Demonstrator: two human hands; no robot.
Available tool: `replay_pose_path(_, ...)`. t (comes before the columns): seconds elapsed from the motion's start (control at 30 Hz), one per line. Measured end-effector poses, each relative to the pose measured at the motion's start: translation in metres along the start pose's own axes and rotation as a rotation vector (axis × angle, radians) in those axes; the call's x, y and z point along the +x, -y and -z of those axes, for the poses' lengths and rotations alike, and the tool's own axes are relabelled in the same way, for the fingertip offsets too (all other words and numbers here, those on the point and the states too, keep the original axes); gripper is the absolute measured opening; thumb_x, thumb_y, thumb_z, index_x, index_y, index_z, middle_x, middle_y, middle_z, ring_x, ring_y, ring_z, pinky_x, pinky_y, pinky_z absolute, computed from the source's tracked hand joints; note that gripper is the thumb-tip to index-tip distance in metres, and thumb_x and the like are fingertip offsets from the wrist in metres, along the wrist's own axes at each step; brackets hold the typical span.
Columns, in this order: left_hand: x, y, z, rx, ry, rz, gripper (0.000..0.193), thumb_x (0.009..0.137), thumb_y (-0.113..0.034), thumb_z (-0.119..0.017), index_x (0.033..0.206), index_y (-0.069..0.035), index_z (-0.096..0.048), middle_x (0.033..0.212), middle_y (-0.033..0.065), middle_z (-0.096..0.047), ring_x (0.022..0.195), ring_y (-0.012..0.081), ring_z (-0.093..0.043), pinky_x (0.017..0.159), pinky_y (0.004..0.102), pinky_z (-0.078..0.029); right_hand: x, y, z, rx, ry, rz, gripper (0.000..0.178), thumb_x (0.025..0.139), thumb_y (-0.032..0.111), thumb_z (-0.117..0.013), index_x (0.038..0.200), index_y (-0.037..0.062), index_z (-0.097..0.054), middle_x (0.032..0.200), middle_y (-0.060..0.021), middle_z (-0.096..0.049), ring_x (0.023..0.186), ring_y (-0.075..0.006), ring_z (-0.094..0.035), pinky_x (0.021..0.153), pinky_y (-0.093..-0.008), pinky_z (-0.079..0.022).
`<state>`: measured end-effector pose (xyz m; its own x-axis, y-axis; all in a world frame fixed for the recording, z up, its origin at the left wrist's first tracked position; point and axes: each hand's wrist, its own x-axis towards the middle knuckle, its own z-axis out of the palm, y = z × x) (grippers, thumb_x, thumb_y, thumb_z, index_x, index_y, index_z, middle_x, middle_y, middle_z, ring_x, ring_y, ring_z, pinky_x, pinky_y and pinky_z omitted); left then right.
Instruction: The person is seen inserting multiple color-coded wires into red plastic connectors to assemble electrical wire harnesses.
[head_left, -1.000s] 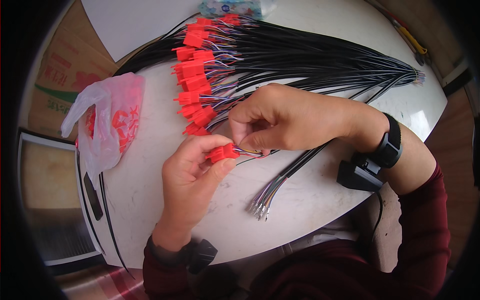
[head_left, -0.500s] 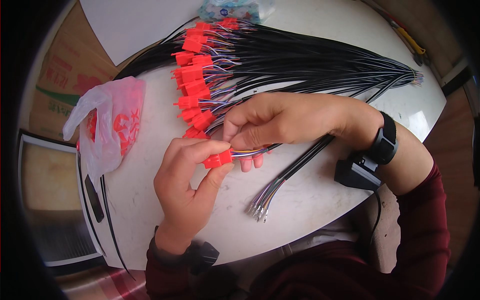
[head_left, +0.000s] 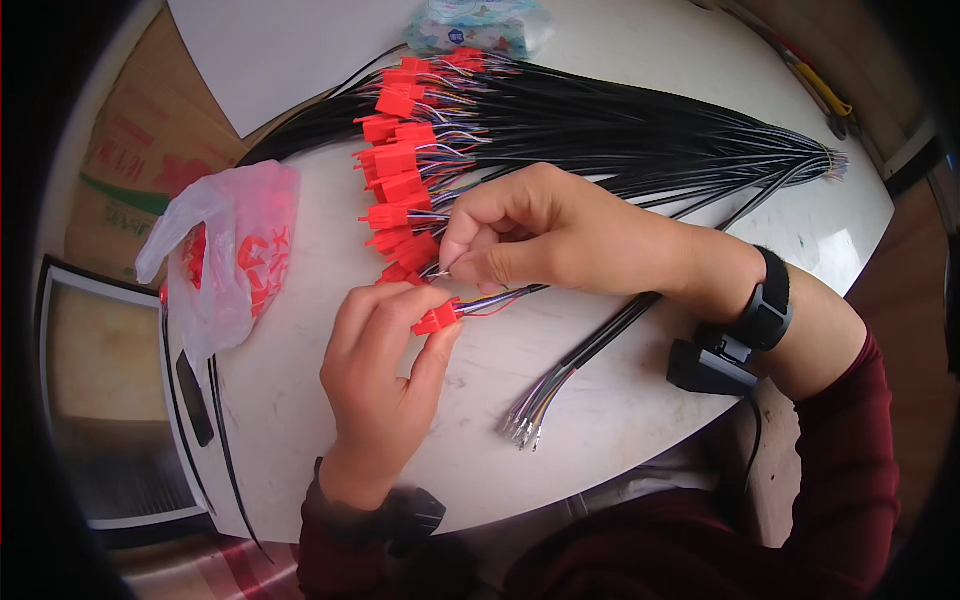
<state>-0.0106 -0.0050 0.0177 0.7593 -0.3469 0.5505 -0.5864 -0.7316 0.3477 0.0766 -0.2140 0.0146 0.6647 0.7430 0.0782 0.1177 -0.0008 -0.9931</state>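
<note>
L grip (head_left: 378,365) pinching red conn. (head_left: 436,318), R grip (head_left: 570,238) wire tip (head_left: 438,274); cable pile (head_left: 620,120) just beyond, bag (head_left: 225,260) L.

"What can't you see of the red connector (head_left: 434,320)?"

"Its left end, covered by the left hand (head_left: 378,365). The wires (head_left: 490,301) at its other end crowd too closely to count."

"And the thin wire (head_left: 440,274) at the right hand (head_left: 570,230)?"

"Its tip is too small to read, and the pinching fingers hide the rest. That hand and forearm also cover part of the black cables (head_left: 620,120)."

"The plastic bag (head_left: 225,260)?"

"Something red shows inside; I can't tell its shape."

"Anything cut off?"

"2 things at the top edge: the white sheet (head_left: 270,50) and the soft packet (head_left: 475,30)."
</note>
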Motion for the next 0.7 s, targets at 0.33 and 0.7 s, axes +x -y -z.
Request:
replay_pose_path(0.33, -0.006, 0.011, -0.011, -0.307, -0.027, 0.219, 0.025, 0.079, 0.005, -0.076, 0.101, -0.002, -0.066, 0.095, 0.0095, -0.064, 0.078, 0.0166, -0.064, 0.066, 0.0272, -0.053, -0.002, 0.003, 0.001, -0.430, -0.137, 0.258, 0.010, 0.084, 0.007, -0.069, 0.089, -0.0011, -0.065, 0.076, -0.0139, -0.064, 0.069, -0.0254, -0.062, 0.067, -0.0357, -0.049)
replay_pose_path(0.7, -0.006, 0.013, -0.016, -0.402, -0.076, 0.227, 0.026, 0.077, 0.009, -0.075, 0.100, -0.001, -0.065, 0.098, 0.0090, -0.063, 0.079, 0.0140, -0.062, 0.070, 0.0258, -0.052, -0.003, 0.005, 0.004, -0.634, -0.046, 0.534, 0.007, 0.081, 0.002, -0.066, 0.085, -0.0031, -0.064, 0.081, -0.0181, -0.063, 0.082, -0.0373, -0.062, 0.074, -0.0427, -0.050)
